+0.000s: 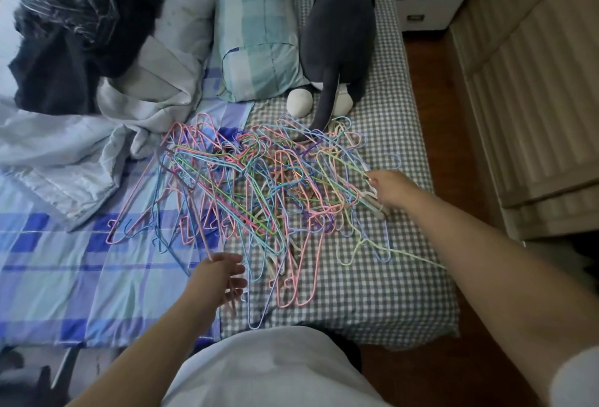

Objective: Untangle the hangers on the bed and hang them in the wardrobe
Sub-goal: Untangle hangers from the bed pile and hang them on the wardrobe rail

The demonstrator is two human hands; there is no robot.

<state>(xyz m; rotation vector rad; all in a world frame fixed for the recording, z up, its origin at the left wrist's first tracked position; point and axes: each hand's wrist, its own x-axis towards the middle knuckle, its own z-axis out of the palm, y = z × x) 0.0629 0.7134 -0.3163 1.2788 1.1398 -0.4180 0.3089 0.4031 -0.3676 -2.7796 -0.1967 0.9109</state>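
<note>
**A:** ok so where's this at? Looks like the very start of the untangling to me. The tangled heap of thin pastel wire hangers (259, 192) sits in the middle of the bed (372, 296), half on the grey-and-white checked sheet, half on the blue plaid quilt (64, 264). Nothing has gone to the wardrobe as far as I can see.

**B:** yeah, agreed. Both hands are at the heap's edges. The left hand (217, 277) is at the near-left edge of the heap, fingers loosely curled, and it seems to be pinching the end of a long pink wire hanger (194, 225) that runs up into the pile. The right hand (390, 191) is at the right edge of the heap, fingers closed on a few wires there, pale green and white ones I think, hard to tell which exactly.

**A:** so next move, my guess: pick one hanger, hold the rest down and slide it out along its own line. Yanking sideways would just drag the whole heap.

**B:** yep, those hooks snag everything. The pink one on the left looks the freest to me since most of it lies outside the knot. Also the dark grey plush toy (337, 40) beyond the heap has a limb resting on the far edge of it, so I'd watch that it doesn't get pulled along.

**A:** and the striped beige wardrobe panel (525, 82) is off to the right of the heap, so carrying shouldn't be a big deal.
</note>
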